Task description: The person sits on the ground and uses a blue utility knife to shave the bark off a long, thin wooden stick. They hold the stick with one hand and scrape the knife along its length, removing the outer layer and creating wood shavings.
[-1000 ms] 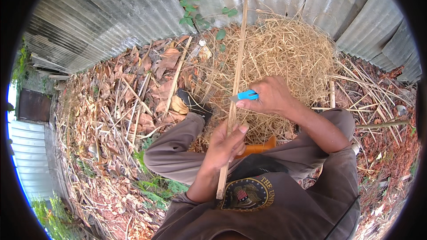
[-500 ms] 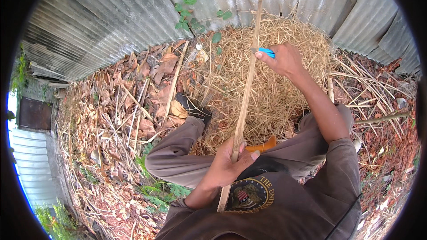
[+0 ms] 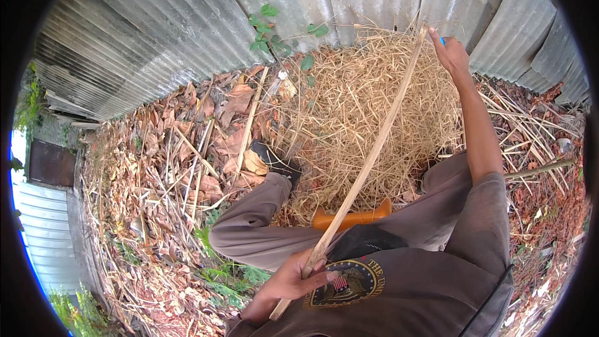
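A seated person's left hand (image 3: 293, 278) grips the near end of a long, thin bamboo strip (image 3: 368, 159), likely light and springy, while the right hand (image 3: 450, 55), closed on a small blue tool (image 3: 442, 41), meets its far tip above a straw pile (image 3: 362, 106).

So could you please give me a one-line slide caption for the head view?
Seated person's left hand grips a long bamboo strip while the right hand holds a blue tool at its far end, above straw-like shavings.
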`<act>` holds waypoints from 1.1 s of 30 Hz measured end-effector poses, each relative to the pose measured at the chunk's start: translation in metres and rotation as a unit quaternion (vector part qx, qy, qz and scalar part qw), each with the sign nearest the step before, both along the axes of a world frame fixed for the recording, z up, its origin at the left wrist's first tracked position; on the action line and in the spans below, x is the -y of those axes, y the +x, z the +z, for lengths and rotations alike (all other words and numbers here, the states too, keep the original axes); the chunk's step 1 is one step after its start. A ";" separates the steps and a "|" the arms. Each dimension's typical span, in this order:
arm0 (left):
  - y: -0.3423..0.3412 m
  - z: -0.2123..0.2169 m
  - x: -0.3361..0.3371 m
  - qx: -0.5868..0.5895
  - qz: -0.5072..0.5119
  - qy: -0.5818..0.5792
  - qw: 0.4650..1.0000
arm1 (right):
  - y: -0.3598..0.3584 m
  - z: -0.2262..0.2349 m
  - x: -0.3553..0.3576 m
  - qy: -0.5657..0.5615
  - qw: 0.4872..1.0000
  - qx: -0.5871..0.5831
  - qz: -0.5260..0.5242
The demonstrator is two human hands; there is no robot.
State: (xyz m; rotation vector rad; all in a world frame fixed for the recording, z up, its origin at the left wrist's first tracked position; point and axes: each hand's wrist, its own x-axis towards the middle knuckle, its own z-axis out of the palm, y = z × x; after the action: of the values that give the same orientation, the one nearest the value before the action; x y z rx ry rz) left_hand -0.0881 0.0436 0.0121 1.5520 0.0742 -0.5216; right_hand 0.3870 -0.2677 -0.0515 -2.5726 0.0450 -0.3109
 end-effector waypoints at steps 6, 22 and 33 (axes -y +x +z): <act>0.028 -0.027 -0.013 -0.021 0.183 -0.003 0.983 | -0.057 0.008 -0.064 -0.016 0.993 -0.051 0.108; 0.109 -0.021 0.035 0.120 0.192 0.103 0.968 | -0.205 0.006 -0.141 -0.063 0.867 0.102 0.483; 0.092 -0.021 0.048 0.099 0.153 0.072 0.981 | -0.132 0.001 -0.124 -0.088 0.951 0.006 0.297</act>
State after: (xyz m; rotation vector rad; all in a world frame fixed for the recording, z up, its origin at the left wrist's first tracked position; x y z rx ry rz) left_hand 0.0035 -0.0041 -0.0086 1.6894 0.1978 -0.1190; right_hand 0.2545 -0.1435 -0.0507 -2.6066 -0.7776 -0.1008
